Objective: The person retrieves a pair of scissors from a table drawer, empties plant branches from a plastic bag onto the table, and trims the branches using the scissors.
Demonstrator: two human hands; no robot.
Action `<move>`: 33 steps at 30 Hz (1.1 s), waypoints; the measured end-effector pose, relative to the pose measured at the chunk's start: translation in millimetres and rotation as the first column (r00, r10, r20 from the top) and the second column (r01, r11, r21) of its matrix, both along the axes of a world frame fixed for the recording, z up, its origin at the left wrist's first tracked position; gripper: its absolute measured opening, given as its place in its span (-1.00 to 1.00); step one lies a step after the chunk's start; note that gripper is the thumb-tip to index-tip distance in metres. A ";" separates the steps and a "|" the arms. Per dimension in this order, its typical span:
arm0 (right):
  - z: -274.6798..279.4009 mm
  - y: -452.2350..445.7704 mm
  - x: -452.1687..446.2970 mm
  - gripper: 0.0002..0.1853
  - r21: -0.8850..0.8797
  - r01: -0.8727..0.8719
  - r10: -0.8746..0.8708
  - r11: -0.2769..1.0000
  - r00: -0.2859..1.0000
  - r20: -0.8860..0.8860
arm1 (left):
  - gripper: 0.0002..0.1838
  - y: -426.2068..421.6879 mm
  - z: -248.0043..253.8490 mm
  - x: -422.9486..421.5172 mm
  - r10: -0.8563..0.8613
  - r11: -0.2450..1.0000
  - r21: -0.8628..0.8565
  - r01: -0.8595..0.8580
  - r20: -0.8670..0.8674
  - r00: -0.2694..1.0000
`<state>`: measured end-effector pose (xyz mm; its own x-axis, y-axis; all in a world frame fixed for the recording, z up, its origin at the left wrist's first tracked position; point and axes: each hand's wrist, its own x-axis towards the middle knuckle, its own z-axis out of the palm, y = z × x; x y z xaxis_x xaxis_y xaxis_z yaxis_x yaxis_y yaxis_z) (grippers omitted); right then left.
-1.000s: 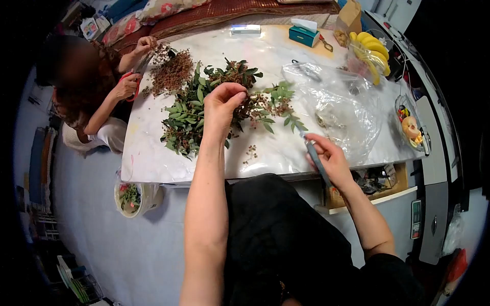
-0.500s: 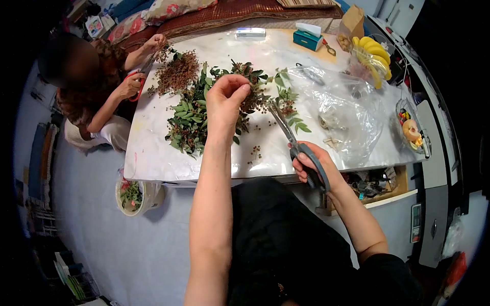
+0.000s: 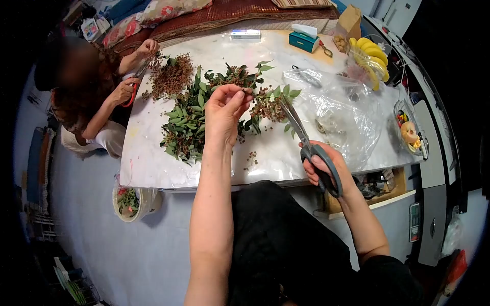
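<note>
- Table (image 3: 148, 148), low, pale marbled top with a glossy surface; set between sofa and viewer.
- Sofa (image 3: 240, 19), along the far side; dark red patterned cover.
- Floral cushions (image 3: 171, 11), red and cream, on the sofa.
- Drawer (image 3: 377, 204), pale-fronted, pulled out beneath the table's right end.
- Cabinet (image 3: 433, 214), grey, metal handle, far right.
- Floor (image 3: 127, 265), smooth, pale blue-grey.
- Lighting: bright, glinting off the tabletop; left edge dim.
</note>
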<state>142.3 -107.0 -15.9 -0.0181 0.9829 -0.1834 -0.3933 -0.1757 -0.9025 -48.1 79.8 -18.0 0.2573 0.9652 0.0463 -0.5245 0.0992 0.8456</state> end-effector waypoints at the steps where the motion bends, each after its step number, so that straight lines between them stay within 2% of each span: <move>1: 1.3 -0.7 2.4 -0.59 -0.001 -0.009 0.009 1.000 1.000 0.026 | -0.89 -0.4 1.3 0.7 -0.013 1.000 0.018 0.013 -0.004 1.000; 3: 4.6 -2.2 7.7 -0.57 -0.002 -0.017 0.017 1.000 0.999 0.050 | -0.89 -0.9 1.7 1.4 -0.027 0.999 0.035 0.027 -0.010 1.000; 5: 9.9 -1.3 14.3 -0.52 -0.014 -0.045 0.047 0.999 0.978 0.202 | -0.89 -1.2 1.1 1.4 -0.001 0.983 0.181 0.020 -0.109 0.994; 6: 13.5 -0.6 16.8 -0.52 -0.015 -0.045 0.047 0.999 0.978 0.203 | -0.89 -1.1 1.4 0.7 -0.001 0.984 0.180 0.021 -0.109 0.994; 8: 21.8 0.6 21.9 -0.48 -0.084 -0.051 0.076 0.995 0.942 0.326 | -0.89 -0.9 1.9 -1.0 0.021 0.978 0.207 0.017 -0.183 0.983; 10: 27.1 -0.5 32.7 -0.48 -0.096 -0.068 0.097 0.993 0.933 0.346 | -0.89 -0.4 2.6 -1.9 0.024 0.980 0.200 0.011 -0.170 0.985; 12: 30.7 -0.7 42.7 -0.51 -0.033 -0.156 0.153 0.987 0.861 0.486 | -0.88 1.6 1.7 -3.5 0.029 0.981 0.192 0.001 -0.154 0.988; 13: 35.2 -0.7 47.8 -0.53 -0.060 -0.200 0.200 0.978 0.809 0.553 | -0.89 3.7 0.2 -4.0 0.042 0.981 0.193 -0.012 -0.151 0.988; 14: 35.2 -0.2 51.3 -0.53 -0.062 -0.200 0.200 0.978 0.805 0.559 | -0.89 5.2 -1.1 -3.9 0.054 0.981 0.194 -0.025 -0.149 0.987; 16: 32.6 1.0 56.7 -0.54 -0.086 -0.188 0.190 0.978 0.651 0.735 | -0.89 7.1 -2.3 -3.7 0.041 0.983 0.184 -0.020 -0.116 0.992; 17: 34.1 2.1 59.2 -0.54 -0.086 -0.189 0.190 0.978 0.649 0.736 | -0.89 7.8 -2.2 -3.9 0.029 0.984 0.176 -0.013 -0.091 0.995; 19: 38.0 5.1 62.4 -0.56 -0.054 -0.212 0.118 0.976 0.303 0.946 | -0.90 6.1 -0.5 -3.4 0.010 0.992 0.129 -0.003 -0.051 0.999; 20: 43.7 6.6 60.1 -0.56 -0.052 -0.214 0.116 0.975 0.301 0.947 | -0.90 5.9 0.6 -3.3 -0.008 0.997 0.082 0.009 -0.012 1.000; 21: 53.2 8.0 55.3 -0.57 -0.066 -0.198 0.169 0.978 0.567 0.806 | -0.90 6.5 0.8 -3.7 -0.005 0.997 0.083 0.006 -0.009 1.000; 22: 62.7 8.3 51.2 -0.57 -0.086 -0.185 0.200 0.979 0.782 0.591 | -0.90 6.6 0.6 -3.8 -0.005 0.997 0.077 0.007 -0.020 1.000; 27: 72.7 26.3 48.4 -0.57 -0.137 -0.243 0.279 0.960 0.860 0.427 | -0.91 6.8 0.9 -3.8 -0.015 0.997 0.077 0.019 -0.059 0.998; 29: 73.1 34.4 47.2 -0.57 -0.158 -0.280 0.321 0.947 0.849 0.421 | -0.92 6.5 0.8 -3.7 0.059 0.988 0.154 -0.029 -0.191 0.980; 33: 68.9 43.6 49.1 -0.59 -0.198 -0.330 0.384 0.923 0.819 0.426 | -0.93 4.6 4.8 -5.4 0.057 0.987 0.156 -0.028 -0.184 0.981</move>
